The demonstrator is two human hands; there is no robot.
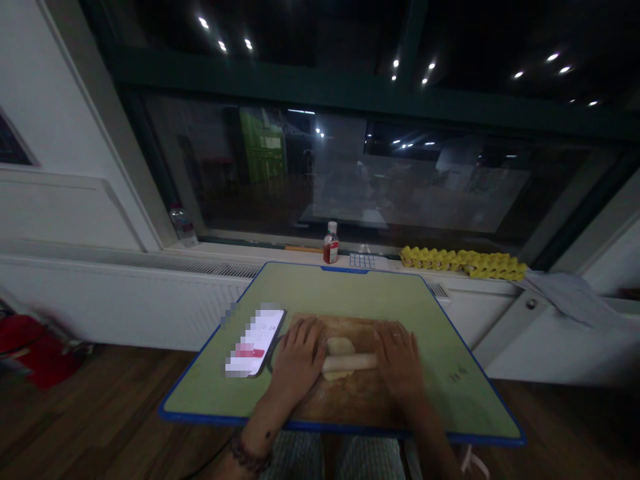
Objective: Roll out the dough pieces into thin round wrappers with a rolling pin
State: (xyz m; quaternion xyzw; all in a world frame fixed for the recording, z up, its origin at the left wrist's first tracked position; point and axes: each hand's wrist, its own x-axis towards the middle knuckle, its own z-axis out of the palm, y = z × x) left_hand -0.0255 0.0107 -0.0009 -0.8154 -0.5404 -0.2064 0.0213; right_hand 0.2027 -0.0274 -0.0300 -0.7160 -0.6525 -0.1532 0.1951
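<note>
A pale rolling pin (350,363) lies crosswise over a flattened piece of dough (341,345). The dough rests on a wooden board (320,408) and shows above and below the pin. My left hand (300,357) covers the pin's left end, its fingers pointing away from me. Over the right end lies my right hand (400,360), slightly blurred, its fingers also pointing forward. Both palms hide the ends of the pin.
A phone (257,343) with a lit screen lies left of the board on the green table (350,288). On the windowsill stand a red-labelled bottle (331,244), a clear bottle (184,227) and yellow egg cartons (463,262). A red bucket-like object (40,350) is on the floor.
</note>
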